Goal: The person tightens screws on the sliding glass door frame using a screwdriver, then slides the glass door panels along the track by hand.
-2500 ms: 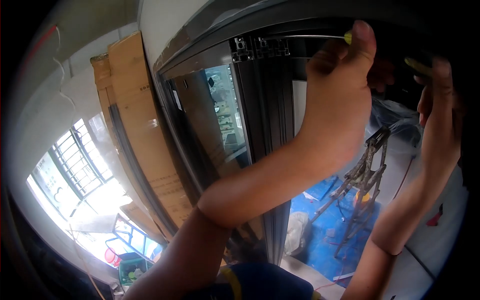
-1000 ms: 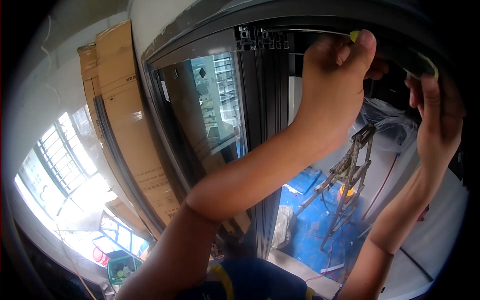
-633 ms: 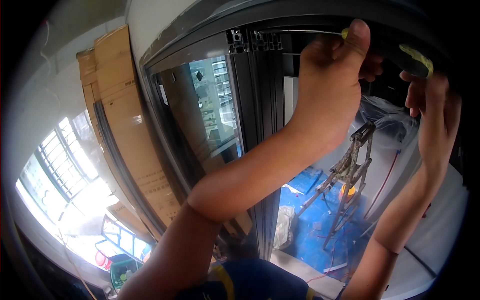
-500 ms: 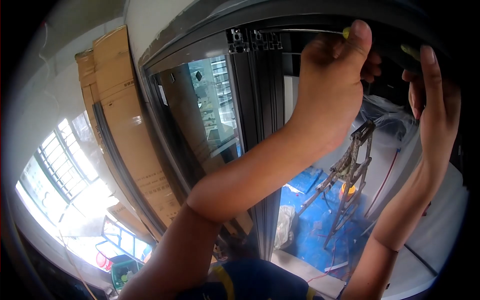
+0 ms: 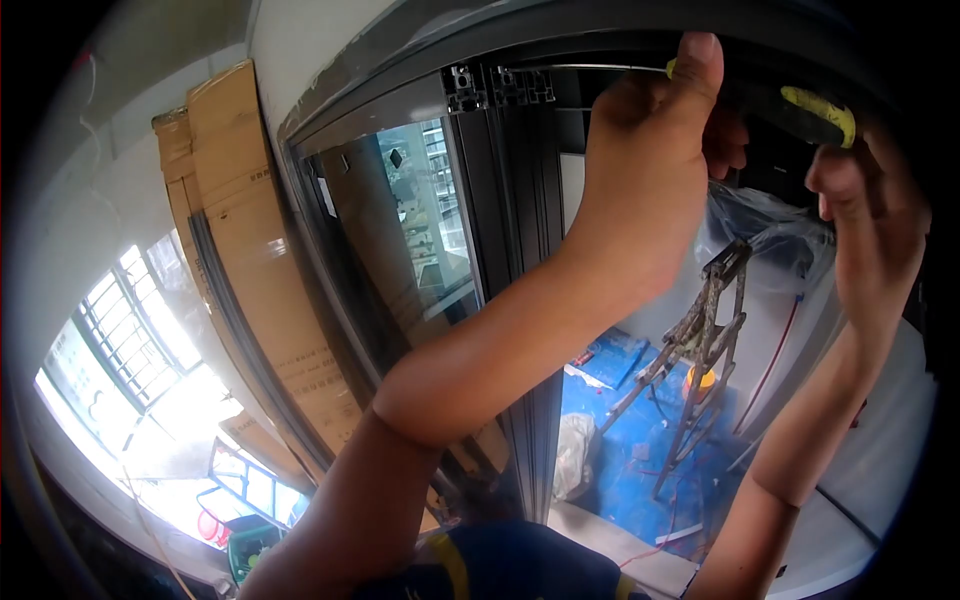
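Both my arms reach up to the top of a dark aluminium door frame (image 5: 500, 200). My left hand (image 5: 650, 170) is closed near the top rail, its thumb pressed against the thin metal shaft (image 5: 590, 68) of a screwdriver that runs along the rail toward the frame's corner (image 5: 495, 88). My right hand (image 5: 870, 215) grips the yellow and black screwdriver handle (image 5: 815, 110) at the upper right. The shaft's tip lies at the frame's cut profile ends.
A glass panel (image 5: 420, 230) sits left of the frame, with cardboard-wrapped boards (image 5: 260, 260) leaning beside it. Below, a paint-spattered stepladder (image 5: 710, 340) stands on blue floor sheeting (image 5: 640, 440). Plastic-covered items (image 5: 770, 230) lie behind. A barred window (image 5: 140, 330) glows at lower left.
My right hand has closed around the screwdriver handle after having its fingers stretched upward half a second ago. My left hand has stayed on the shaft, shifting slightly up.
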